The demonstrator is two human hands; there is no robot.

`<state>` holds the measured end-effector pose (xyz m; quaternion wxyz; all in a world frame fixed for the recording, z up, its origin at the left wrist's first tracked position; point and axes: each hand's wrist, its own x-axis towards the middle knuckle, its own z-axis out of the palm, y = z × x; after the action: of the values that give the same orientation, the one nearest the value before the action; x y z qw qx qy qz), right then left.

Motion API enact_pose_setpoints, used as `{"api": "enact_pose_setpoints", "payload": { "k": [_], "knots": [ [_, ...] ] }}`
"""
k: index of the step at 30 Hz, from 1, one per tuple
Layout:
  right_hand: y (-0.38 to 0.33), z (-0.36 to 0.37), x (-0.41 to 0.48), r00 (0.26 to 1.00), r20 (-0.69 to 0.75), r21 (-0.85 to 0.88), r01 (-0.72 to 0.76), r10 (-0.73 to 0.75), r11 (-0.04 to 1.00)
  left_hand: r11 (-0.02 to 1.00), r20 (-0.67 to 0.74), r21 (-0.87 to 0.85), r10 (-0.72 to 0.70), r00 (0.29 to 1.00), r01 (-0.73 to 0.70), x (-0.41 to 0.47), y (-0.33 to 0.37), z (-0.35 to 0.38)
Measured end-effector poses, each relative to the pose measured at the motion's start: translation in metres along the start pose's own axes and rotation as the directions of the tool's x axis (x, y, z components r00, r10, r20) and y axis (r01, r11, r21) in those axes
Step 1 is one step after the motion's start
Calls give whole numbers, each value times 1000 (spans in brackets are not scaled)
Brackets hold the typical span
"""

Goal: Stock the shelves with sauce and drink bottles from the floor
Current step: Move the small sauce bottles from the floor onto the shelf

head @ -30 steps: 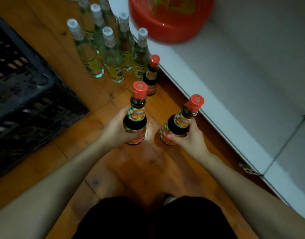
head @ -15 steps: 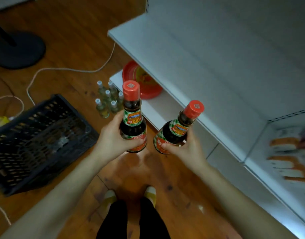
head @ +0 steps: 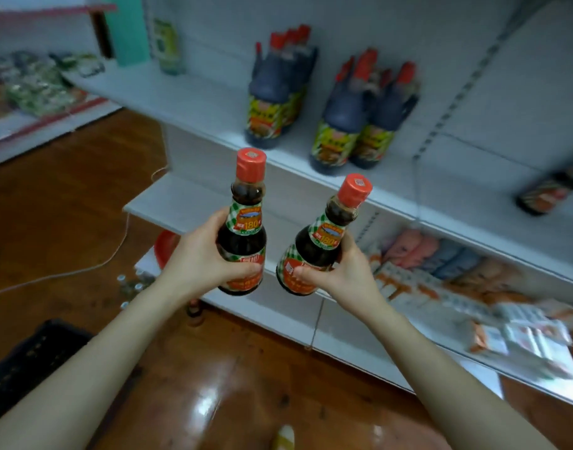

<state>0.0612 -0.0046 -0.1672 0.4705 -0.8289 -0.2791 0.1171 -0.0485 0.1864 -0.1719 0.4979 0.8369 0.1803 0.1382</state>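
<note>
The left hand curls round the fat part of a dark sauce bottle and holds it straight up; the right hand wraps round a second sauce bottle, tipped a bit to the right; both are up in the air in front of the white shelf, side by side, not touching. More dark bottles on that shelf look blurry; the little clear bottles on the floor are partly hidden behind the left arm; the black crate is cut off.
</note>
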Motion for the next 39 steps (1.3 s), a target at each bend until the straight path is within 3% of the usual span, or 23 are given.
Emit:
{"api": "enact_pose_setpoints", "payload": {
  "k": [11, 21, 28, 39],
  "knots": [
    [10, -178, -100, 948, -312, -60, -83, 60, 995, 960, 153, -131, 265, 952, -246, -4, 149, 104],
    [80, -347, -146, 895, -436, -135, -170, 95, 976, 917, 226, -225, 377, 898, -328, 8, 259, 265],
    [120, -414, -114, 866, -488, -68, -162, 109, 985, 930, 291, -211, 355, 889, -302, 54, 291, 326],
    [193, -478, 11, 832, -533, -51, -213, 154, 976, 937, 359, -162, 349, 865, -311, 203, 311, 400]
  ]
}}
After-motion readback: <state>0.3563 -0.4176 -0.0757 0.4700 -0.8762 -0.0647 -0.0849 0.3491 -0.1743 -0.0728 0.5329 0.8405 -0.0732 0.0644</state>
